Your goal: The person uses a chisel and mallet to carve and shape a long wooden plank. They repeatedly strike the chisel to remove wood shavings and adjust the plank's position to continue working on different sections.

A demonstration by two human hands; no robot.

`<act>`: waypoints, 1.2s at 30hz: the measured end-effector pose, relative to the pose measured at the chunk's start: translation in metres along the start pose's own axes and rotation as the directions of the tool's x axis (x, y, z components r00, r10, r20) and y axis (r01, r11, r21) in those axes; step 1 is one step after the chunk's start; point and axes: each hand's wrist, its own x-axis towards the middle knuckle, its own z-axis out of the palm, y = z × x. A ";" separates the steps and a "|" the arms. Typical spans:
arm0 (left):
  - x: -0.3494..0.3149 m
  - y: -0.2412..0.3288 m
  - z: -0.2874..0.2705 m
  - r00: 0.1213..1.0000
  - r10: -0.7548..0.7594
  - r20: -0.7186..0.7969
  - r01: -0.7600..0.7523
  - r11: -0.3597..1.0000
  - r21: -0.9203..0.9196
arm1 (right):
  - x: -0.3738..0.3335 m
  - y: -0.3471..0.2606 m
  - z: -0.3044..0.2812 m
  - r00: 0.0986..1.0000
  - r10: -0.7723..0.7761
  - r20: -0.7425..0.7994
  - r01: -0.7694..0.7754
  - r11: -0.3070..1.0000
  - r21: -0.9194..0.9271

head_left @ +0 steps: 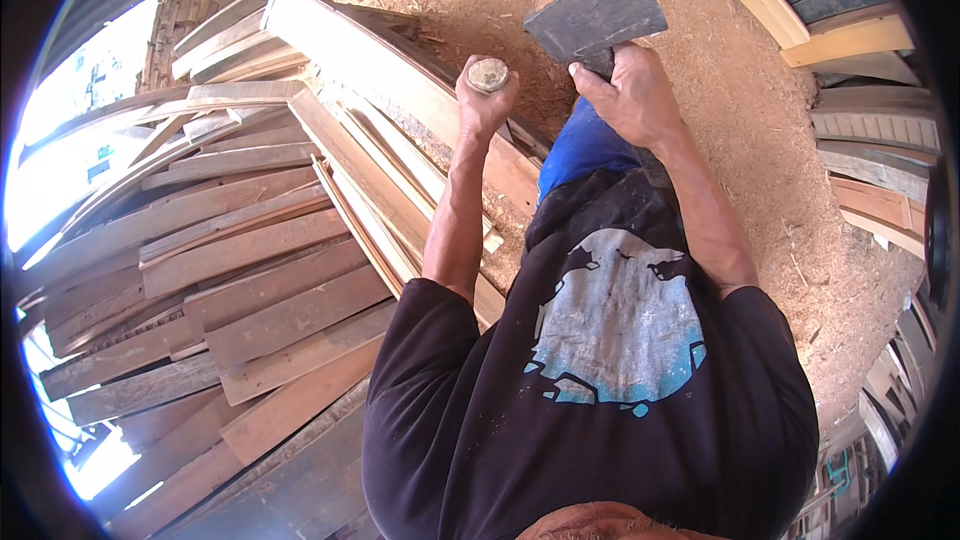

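Observation:
My left hand [487,112] is wrapped round the upright wooden handle of what looks like a chisel [489,75]. Only the round, pale handle end shows above the fist; the blade is hidden beneath it. That fist is over the long pale timber beam [400,75], which slants from upper left toward my legs. In my right hand [640,100] is a dark, block-headed mallet [598,12], gripped by its handle with the thumb along it. The mallet head is raised ahead and to the right of the chisel, apart from it.
Stacked boards [270,290] fill the left side, with loose narrow strips [375,200] beside the beam. Sawdust and shavings [745,110] cover the floor ahead and to the right. More timber pieces [870,130] line the right edge.

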 end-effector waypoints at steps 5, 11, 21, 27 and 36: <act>-0.005 0.001 -0.001 0.999 -0.016 0.028 0.016 1.000 0.007 | 0.001 -0.004 0.000 1.000 0.001 0.028 0.000 0.999 -0.045; -0.018 0.000 0.004 0.994 0.056 0.089 -0.046 0.993 -0.110 | 0.001 0.024 0.046 0.935 0.144 0.325 0.005 0.909 -0.418; -0.003 -0.037 0.016 0.910 -0.050 -0.412 0.016 0.996 -0.084 | -0.009 0.012 0.030 0.970 0.077 0.232 -0.016 0.967 -0.255; -0.005 -0.010 -0.002 0.996 -0.084 -0.040 0.079 0.988 -0.130 | -0.010 0.001 0.001 0.984 0.101 0.148 -0.084 0.990 -0.116; -0.009 -0.009 0.007 0.986 -0.132 0.102 0.140 0.988 -0.071 | -0.008 -0.003 -0.013 0.999 0.017 0.037 -0.019 0.999 0.047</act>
